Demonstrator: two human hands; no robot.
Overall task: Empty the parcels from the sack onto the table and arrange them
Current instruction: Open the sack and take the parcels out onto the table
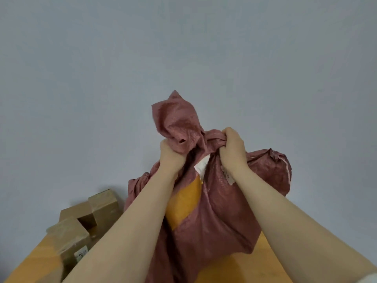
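- Reddish woven sack (220, 211) hoisted above the orange worktop (265, 262), lower part hanging down out of view. Impossible to tell whether it touches the surface, or which end is uppermost.
- Showing through a gap in the cloth: a yellow padded parcel (183, 203) with a white label (202, 165) at its upper edge. No other contents visible, though bulges at both sides hint at more.
- Left hand (170, 158) fisted round a bunched flap of cloth. Right hand (233, 150) fisted round a twisted bunch just beside it. Both gripping cloth only, no parcel.
- First hazard, as a guess: the whole load dropping in one rush if shaken hard, then bouncing or sliding off the worktop edge. Cause: the height of the lift, plus a mouth hidden from view.
- Second: the yellow parcel jamming crosswise in the gap and holding back whatever lies behind it. Cause: a flat, wide shape against a narrow fold.
- Third: slippery weave working loose from one fist, swinging the sack sideways. Cause: weight carried on two small bunches of cloth.
- Fourth: cardboard boxes (102, 207) standing close on the left, easily knocked or buried by falling parcels. Cause: little spare room on that side.
- Beyond, a plain grey wall (183, 48) close behind, likely to send bouncing parcels back.
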